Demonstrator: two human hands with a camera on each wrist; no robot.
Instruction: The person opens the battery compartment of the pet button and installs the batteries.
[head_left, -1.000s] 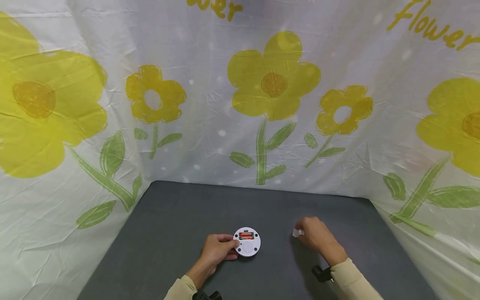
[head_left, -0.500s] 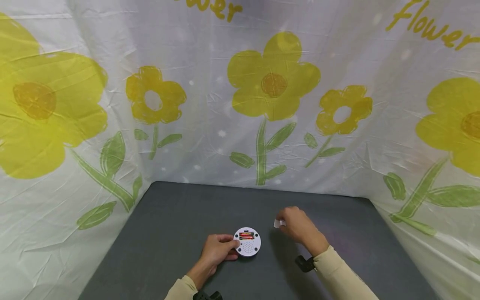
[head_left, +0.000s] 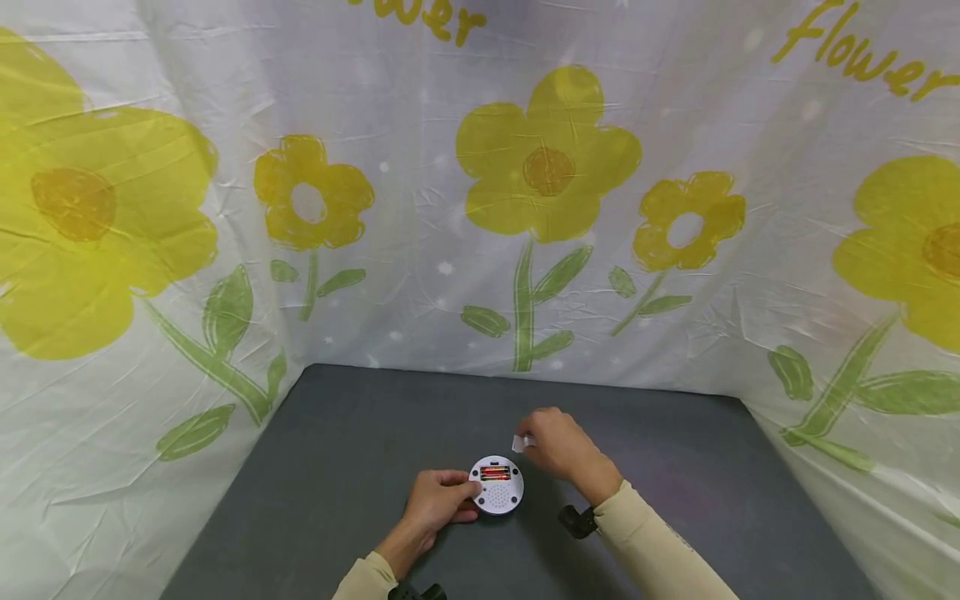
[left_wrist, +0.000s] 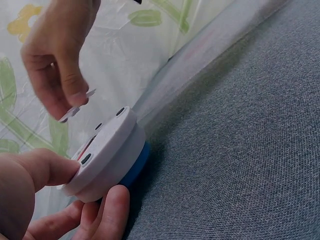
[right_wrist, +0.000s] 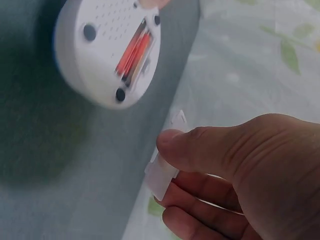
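Observation:
A round white device (head_left: 498,498) with a blue lower edge is gripped at its left side by my left hand (head_left: 438,502), thumb on top and fingers beneath. Its upturned face has small dark feet, a grid of speaker holes and an uncovered compartment holding red batteries (right_wrist: 133,54). Between thumb and fingers, my right hand (head_left: 558,446) pinches a small white battery cover (right_wrist: 163,172). In the head view, that cover is just beyond the device's upper right edge, apart from it. The left wrist view shows it above the device's face.
A dark grey cloth-covered table (head_left: 390,417) lies under the hands. White curtains (head_left: 420,292) printed with yellow flowers hang behind it and on both sides. Each wrist wears a black camera mount (head_left: 577,522).
My right hand has moved left with the battery cover, from well right of the device to near its upper right edge. My left hand and the device have stayed almost still.

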